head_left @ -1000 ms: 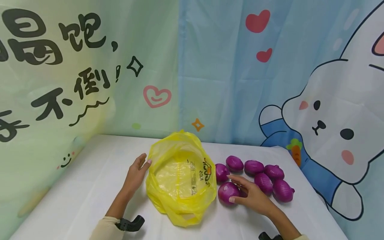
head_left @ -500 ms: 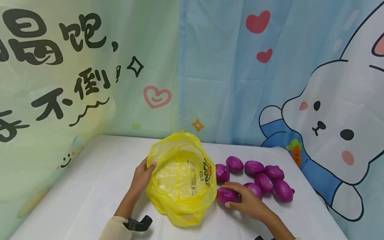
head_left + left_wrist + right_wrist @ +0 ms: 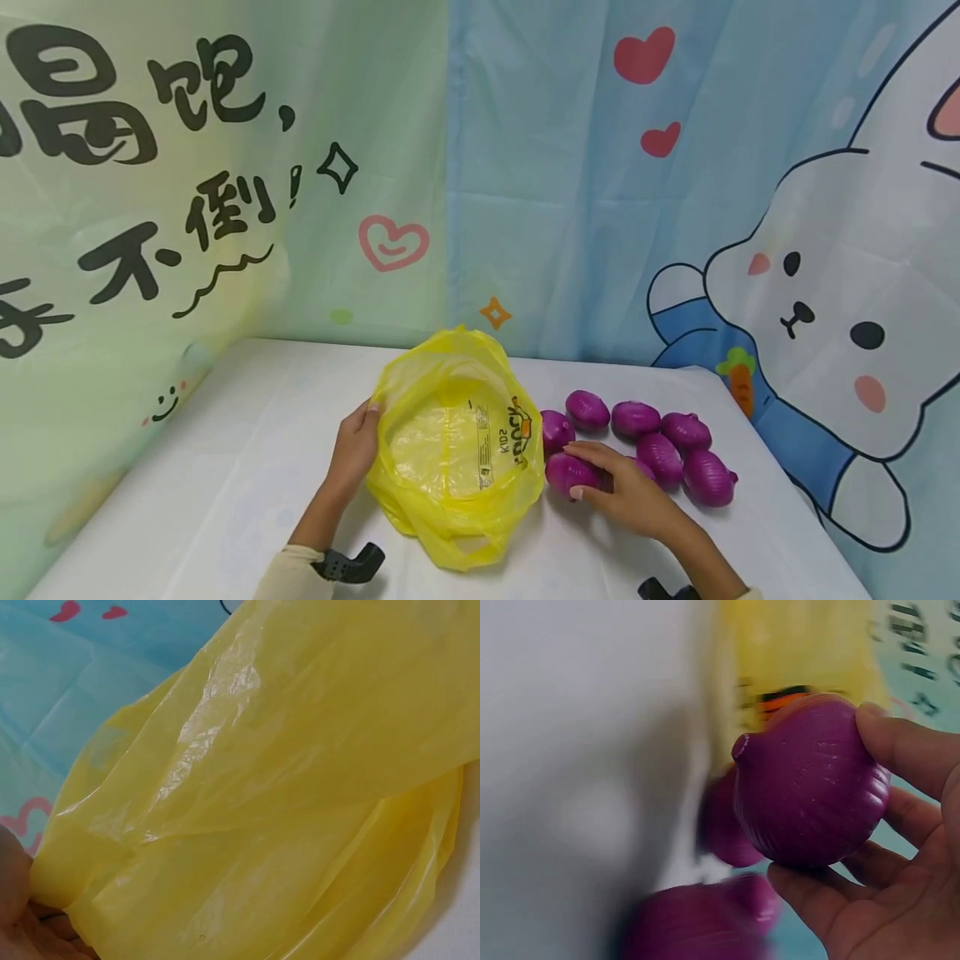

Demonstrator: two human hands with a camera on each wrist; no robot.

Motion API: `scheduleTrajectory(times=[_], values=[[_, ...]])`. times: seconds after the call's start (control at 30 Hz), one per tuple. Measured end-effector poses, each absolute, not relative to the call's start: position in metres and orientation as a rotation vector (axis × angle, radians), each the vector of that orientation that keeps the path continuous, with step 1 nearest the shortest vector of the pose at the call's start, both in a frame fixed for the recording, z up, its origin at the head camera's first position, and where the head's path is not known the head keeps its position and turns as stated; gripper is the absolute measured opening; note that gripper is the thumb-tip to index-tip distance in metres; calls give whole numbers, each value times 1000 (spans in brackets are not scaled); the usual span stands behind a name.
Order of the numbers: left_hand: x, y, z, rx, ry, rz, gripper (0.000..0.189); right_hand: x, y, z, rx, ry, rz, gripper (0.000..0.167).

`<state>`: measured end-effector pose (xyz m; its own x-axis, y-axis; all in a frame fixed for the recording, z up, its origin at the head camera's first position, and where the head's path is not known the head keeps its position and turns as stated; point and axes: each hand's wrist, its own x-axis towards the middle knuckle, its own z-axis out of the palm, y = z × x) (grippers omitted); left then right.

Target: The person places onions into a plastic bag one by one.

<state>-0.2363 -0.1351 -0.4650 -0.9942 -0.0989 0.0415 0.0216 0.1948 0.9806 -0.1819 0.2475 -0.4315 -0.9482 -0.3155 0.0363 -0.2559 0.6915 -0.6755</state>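
My right hand (image 3: 630, 496) grips a purple onion (image 3: 814, 784) between thumb and fingers. In the head view this onion is just right of a yellow plastic bag (image 3: 390, 492), whose wide mouth faces me. My left hand (image 3: 354, 446) pinches the bag's left rim between thumb and fingers. In the left wrist view the gathered film (image 3: 225, 825) runs into that hand, and most of the fingers are hidden. Whether the held onion touches the table is hard to tell.
Several more purple onions (image 3: 658, 460) lie in a cluster to the right of the bag, one partly behind my right hand. The white tabletop (image 3: 225, 467) ends at a printed cloth backdrop (image 3: 525, 208).
My left hand has moved right onto the bag's rim and now pinches it. The right hand has shifted the onion slightly left, then back up and right.
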Motion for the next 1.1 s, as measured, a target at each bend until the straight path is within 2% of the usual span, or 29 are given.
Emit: scheduleTrajectory(times=[0.23, 0.47, 0.6, 0.83, 1.1], values=[[-235, -134, -465, 60, -2351, -1934, 50, -191, 243, -396, -636, 2898, -1232, 60], [-235, -133, -464, 58, -2339, -1922, 49, -205, 225, -377, -711, 2792, -1371, 59], [-233, -131, -466, 50, -2344, -1924, 50, -217, 210, -373, -700, 2661, -1461, 58], [-231, -126, -466, 57, -2363, -1882, 47, -251, 177, -371, -827, 2541, -1474, 55], [-230, -124, -464, 55, -2359, -1869, 45, -284, 151, -375, -743, 2531, -1375, 57]])
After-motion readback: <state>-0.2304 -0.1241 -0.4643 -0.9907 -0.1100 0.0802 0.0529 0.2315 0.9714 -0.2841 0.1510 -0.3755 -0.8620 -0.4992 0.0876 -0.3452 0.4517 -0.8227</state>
